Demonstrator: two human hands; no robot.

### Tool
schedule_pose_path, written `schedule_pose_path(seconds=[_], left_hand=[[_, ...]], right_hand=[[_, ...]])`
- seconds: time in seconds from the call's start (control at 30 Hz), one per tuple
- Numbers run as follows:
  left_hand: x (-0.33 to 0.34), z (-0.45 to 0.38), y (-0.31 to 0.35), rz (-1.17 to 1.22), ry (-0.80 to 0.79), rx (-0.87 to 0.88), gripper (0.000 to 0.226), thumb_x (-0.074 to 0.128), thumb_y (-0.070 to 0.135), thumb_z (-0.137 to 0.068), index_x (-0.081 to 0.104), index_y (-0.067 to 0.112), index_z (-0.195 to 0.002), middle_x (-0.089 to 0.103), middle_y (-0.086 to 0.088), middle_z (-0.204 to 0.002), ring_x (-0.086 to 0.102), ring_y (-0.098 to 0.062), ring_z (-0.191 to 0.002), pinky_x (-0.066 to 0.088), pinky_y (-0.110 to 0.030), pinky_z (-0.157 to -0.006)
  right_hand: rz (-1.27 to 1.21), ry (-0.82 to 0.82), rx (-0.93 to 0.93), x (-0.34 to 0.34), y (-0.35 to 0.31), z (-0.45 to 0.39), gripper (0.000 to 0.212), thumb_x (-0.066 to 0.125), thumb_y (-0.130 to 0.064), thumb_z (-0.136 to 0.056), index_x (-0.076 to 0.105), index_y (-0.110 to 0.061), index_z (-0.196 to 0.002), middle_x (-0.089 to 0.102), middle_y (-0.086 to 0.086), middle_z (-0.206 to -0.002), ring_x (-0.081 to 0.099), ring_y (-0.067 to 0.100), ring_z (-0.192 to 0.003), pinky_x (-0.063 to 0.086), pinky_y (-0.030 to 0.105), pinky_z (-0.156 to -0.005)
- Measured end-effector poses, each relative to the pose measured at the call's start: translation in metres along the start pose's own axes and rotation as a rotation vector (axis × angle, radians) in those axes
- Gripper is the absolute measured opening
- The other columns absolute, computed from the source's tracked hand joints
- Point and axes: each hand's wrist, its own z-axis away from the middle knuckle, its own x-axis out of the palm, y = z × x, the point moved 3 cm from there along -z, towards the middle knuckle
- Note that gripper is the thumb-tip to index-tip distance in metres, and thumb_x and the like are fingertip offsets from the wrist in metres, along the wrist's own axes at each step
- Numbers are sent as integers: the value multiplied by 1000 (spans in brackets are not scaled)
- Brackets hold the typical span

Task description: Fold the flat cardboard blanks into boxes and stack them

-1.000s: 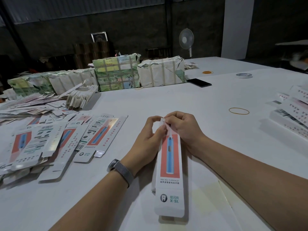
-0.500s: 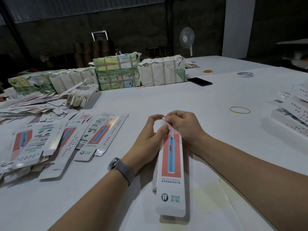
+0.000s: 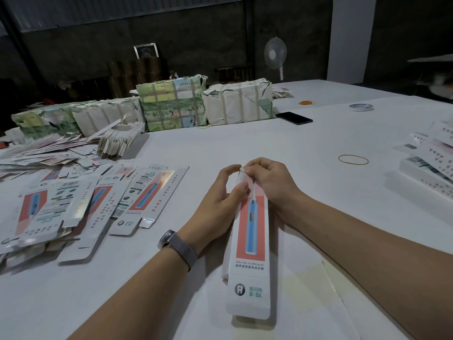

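A long, narrow toothbrush box (image 3: 250, 244), white with a red panel and a blue brush picture, lies lengthwise on the white table (image 3: 294, 148) in front of me. My left hand (image 3: 220, 204) holds its far end from the left, thumb on the side. My right hand (image 3: 267, 185) pinches the small end flap at the far tip. Flat printed blanks (image 3: 81, 200) lie spread out to the left. Folded boxes (image 3: 431, 165) are stacked at the right edge.
Taped paper bundles (image 3: 206, 104) line the back of the table, with a loose heap of blanks (image 3: 120, 141) at their left. A black phone (image 3: 294, 118), a tape roll (image 3: 361, 107) and a rubber band (image 3: 353, 159) lie to the right. A fan (image 3: 275, 54) stands behind.
My left fingers have spread slightly away from the box tip, while my right hand keeps working the end flap. The box has stayed in place.
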Motion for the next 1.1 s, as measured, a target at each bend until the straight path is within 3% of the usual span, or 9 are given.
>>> schedule_pose_path(seconds=[0.27,0.47,0.67,0.83,0.93,1.1], left_hand=[[0,0,1,-26,9,19,24,48,46,-103,35,56,-121,74,19,-85,76,-11,-74,56,-16,-59],[1,2,2,-49,13,15,26,45,45,-104,37,46,-129,75,14,-84,76,-14,-73,57,-18,-60],[0,2,4,-47,42,43,14,44,40,-106,40,45,-118,74,12,-78,75,-14,-70,56,-18,-59],[-3,-1,4,-6,111,45,14,43,41,-105,39,46,-117,74,16,-78,75,-12,-68,55,-17,-56],[-7,-1,4,47,192,104,14,44,34,-107,40,42,-118,75,11,-77,74,-15,-66,55,-19,-57],[-8,0,2,52,255,133,16,44,35,-107,40,41,-121,76,8,-80,75,-17,-66,57,-21,-58]], right_hand=[[-33,-4,-8,0,1,0,24,52,-10,-97,65,-15,-77,63,6,-77,58,24,-71,52,37,-74],[-67,-39,-12,-1,2,0,28,47,-7,-96,63,-16,-75,63,6,-74,58,24,-69,50,36,-70],[-25,-54,-50,-2,3,0,33,47,-11,-99,63,-19,-72,62,2,-68,62,18,-62,54,28,-61],[-92,-12,-53,-1,5,0,20,44,-19,-102,61,-23,-91,64,2,-79,65,11,-63,55,23,-56],[-120,-87,-37,3,4,1,11,44,-18,-101,53,-25,-103,62,10,-84,63,12,-62,51,22,-54],[-40,-177,-76,5,4,3,3,47,-25,-104,49,-27,-104,68,9,-79,69,17,-63,56,24,-58]])
